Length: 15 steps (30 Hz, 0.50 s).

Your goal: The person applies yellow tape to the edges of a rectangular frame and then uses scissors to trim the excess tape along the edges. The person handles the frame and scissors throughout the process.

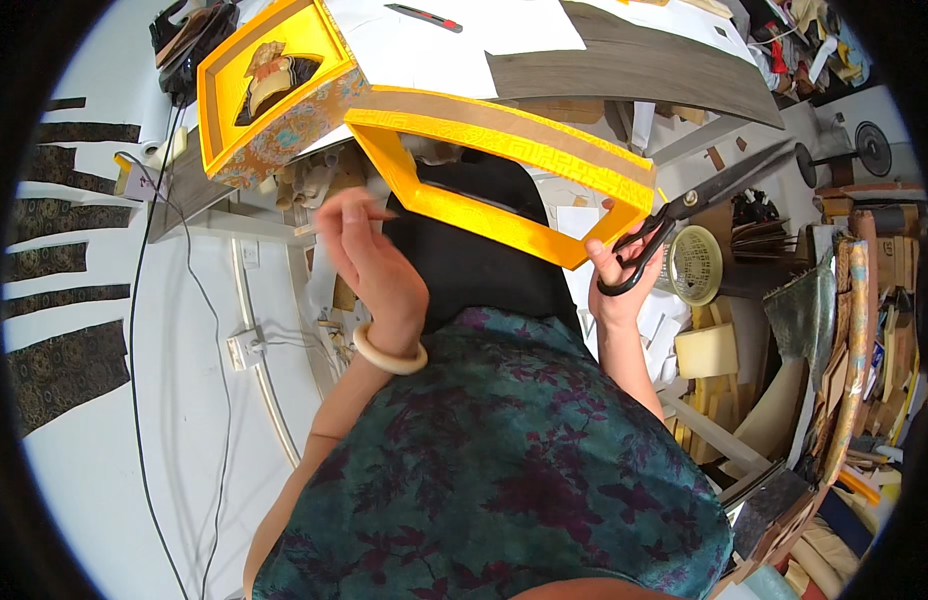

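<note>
Dark fabric strips (64, 300) on floor; power strip (246, 348); yellow basket (696, 264); fan (872, 148).

Frame held between the hands, below the table edge

The open frame (504, 170) sits between the left hand (369, 262) and the right hand (619, 275), which also holds scissors (704, 205) pointing up to the right. Behind the frame a box (274, 85) rests on the table (634, 65). A basket (696, 263) lies just right of the right hand; fabric strips (69, 260) lie far left.
</note>
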Motion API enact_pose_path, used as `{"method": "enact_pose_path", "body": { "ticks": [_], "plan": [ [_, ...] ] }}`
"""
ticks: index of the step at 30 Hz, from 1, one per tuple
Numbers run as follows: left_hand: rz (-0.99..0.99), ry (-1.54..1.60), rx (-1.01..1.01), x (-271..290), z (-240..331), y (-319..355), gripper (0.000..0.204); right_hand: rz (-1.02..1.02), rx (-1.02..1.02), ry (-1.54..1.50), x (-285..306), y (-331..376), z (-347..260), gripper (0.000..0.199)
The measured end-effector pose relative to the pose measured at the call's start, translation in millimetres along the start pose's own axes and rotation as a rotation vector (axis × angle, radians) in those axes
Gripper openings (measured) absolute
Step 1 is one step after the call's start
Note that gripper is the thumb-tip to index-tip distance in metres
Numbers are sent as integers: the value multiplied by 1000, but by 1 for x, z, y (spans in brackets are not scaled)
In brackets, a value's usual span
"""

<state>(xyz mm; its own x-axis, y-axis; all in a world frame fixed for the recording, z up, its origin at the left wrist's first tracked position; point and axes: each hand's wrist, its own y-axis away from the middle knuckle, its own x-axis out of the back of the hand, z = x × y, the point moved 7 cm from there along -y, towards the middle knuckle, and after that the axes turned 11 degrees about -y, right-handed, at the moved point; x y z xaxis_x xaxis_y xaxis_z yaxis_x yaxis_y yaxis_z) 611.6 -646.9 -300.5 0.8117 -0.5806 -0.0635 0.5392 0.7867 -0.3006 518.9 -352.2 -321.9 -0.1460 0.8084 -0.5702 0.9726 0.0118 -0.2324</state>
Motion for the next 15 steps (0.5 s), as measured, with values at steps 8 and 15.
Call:
{"method": "enact_pose_path", "body": {
  "ticks": [8,15],
  "plan": [
    [-575,380,543,-62,51,3,39,-98,-150,161,8,13,-7,56],
    [-801,421,470,-69,88,13,33,-308,31,941,27,-19,-104,44]
  ]
}}
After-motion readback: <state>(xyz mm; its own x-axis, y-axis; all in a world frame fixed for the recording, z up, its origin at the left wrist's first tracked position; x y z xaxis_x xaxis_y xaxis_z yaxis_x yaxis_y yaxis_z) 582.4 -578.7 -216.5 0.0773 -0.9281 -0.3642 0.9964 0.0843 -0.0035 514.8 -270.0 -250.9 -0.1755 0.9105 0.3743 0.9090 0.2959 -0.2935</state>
